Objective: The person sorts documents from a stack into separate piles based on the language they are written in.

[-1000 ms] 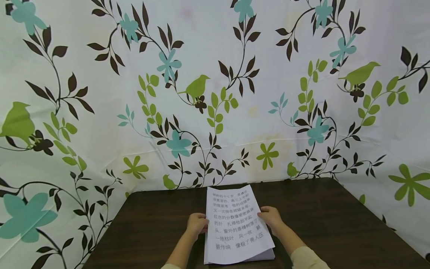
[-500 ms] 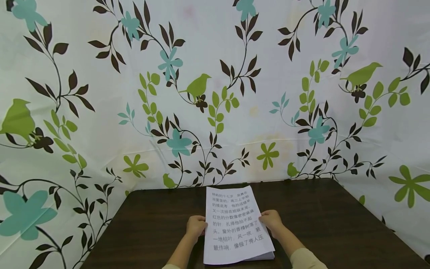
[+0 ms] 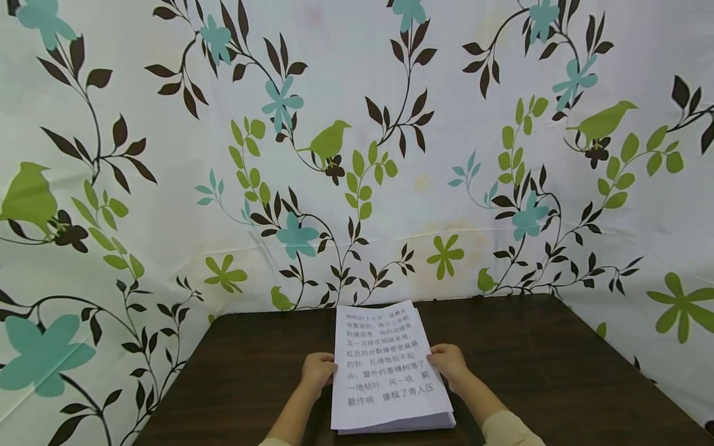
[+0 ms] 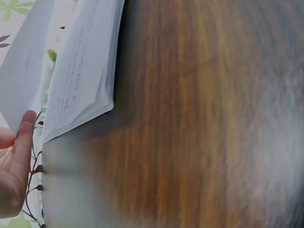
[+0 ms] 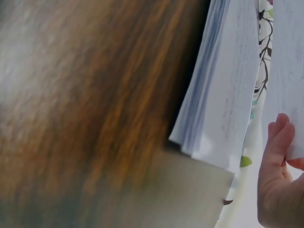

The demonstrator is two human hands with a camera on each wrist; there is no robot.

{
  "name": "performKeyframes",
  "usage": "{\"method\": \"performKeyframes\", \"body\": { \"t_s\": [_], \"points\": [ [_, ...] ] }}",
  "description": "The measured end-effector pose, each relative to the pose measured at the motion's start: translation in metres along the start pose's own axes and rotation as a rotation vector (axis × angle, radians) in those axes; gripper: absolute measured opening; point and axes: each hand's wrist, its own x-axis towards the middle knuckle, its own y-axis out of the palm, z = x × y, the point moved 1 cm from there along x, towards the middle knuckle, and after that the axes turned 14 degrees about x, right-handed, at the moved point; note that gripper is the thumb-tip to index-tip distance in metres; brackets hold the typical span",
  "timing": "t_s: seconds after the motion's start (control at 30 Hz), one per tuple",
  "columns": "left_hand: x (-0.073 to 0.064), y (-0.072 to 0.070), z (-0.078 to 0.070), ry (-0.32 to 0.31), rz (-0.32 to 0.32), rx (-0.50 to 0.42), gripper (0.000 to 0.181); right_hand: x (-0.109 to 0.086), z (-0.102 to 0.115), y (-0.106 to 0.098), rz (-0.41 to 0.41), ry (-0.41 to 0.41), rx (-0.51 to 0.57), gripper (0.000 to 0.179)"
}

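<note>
A sheet of paper [image 3: 385, 371] printed with lines of Chinese characters is held by its two side edges. My left hand [image 3: 319, 370] pinches its left edge between thumb and fingers, and my right hand [image 3: 449, 365] pinches the right edge. Below the sheet lies a stack of printed paper [image 4: 88, 71] on the table. Both wrist views show a gap between the raised sheet [image 5: 289, 66] and the stack. From the head view the sheet covers nearly all of the stack, leaving only its near edge [image 3: 415, 426] in sight.
The dark wood-grain table [image 3: 251, 359] spreads out on both sides of the paper. Behind its far edge hangs a white cloth [image 3: 357, 186] patterned with green birds, blue flowers and brown leafy branches.
The sheet has shifted slightly left and away from me, along with my left hand. My right hand has moved only a little, and both keep their hold.
</note>
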Motion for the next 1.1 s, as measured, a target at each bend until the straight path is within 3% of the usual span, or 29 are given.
{"method": "performKeyframes", "body": {
  "t_s": [0.27,0.83,1.1],
  "points": [
    [-0.004,-0.023,-0.005,0.034,0.036,-0.066,0.028,-0.002,0.007,0.014,0.026,-0.019,0.081,0.028],
    [-0.002,-0.074,0.005,-0.043,0.022,-0.139,0.043,-0.010,0.031,0.054,0.218,-0.012,0.184,0.039],
    [-0.005,-0.101,0.020,-0.075,-0.011,-0.147,0.046,-0.014,0.034,0.076,0.304,0.015,0.208,0.040]
  ]
}}
